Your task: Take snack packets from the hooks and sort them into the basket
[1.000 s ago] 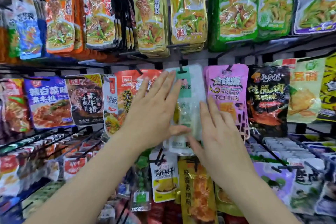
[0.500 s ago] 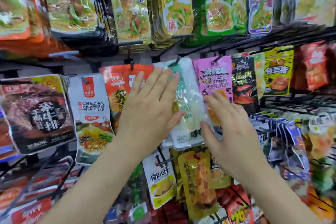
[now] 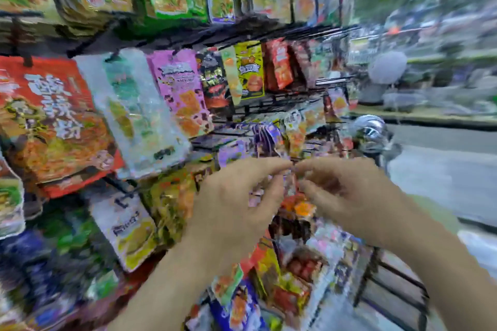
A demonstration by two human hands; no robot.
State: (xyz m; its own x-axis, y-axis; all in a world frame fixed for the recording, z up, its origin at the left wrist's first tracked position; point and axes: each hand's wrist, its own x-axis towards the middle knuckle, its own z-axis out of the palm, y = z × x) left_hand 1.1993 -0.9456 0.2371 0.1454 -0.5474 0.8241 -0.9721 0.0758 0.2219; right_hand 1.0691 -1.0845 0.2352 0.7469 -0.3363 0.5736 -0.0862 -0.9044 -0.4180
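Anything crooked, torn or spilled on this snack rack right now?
Nothing clearly stands out. The clear green packet and the pink packet lean the same way, which looks like camera tilt. Heavy motion blur hides any tears, and no spill shows.

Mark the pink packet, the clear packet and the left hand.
pink packet [image 3: 178, 91]: head view, middle of its front face.
clear packet [image 3: 142, 121]: head view, middle of its front face.
left hand [image 3: 236, 196]: head view, back of the hand.
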